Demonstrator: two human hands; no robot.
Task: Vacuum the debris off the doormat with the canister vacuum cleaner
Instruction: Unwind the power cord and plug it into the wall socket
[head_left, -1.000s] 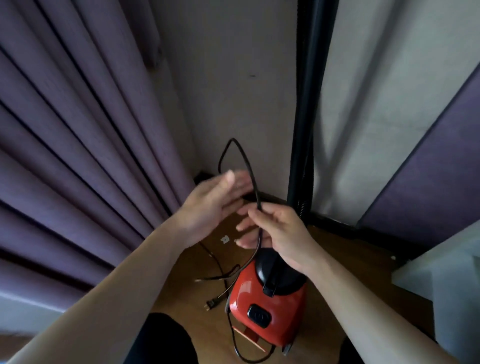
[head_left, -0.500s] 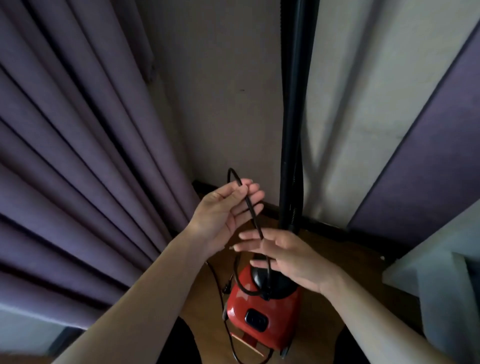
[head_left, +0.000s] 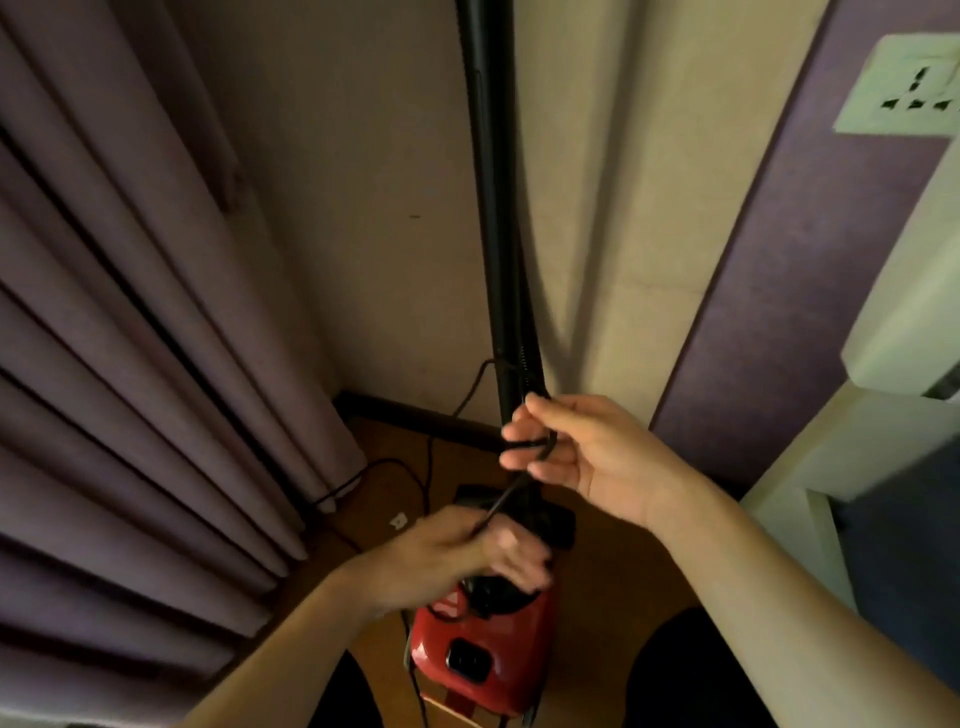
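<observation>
**Two hands on one cord, above the vacuum**

The one red canister vacuum (head_left: 483, 660) stands on the floor (head_left: 613, 577) just below both hands, with its black wand (head_left: 493, 208) upright in the corner. The left hand (head_left: 447, 556), blurred, curls round the single black cord (head_left: 506, 500). The right hand (head_left: 592, 457), higher up, pinches looped cord in half-curled fingers.

No lettering legible on the canister vacuum (head_left: 511, 649); none on the wall socket (head_left: 904, 88).

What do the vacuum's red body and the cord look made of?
Red body: glossy moulded plastic, going by its sheen. Cord: thin, matte black, probably rubber or PVC sheathing; it bends freely between the left hand and right hand.
</observation>
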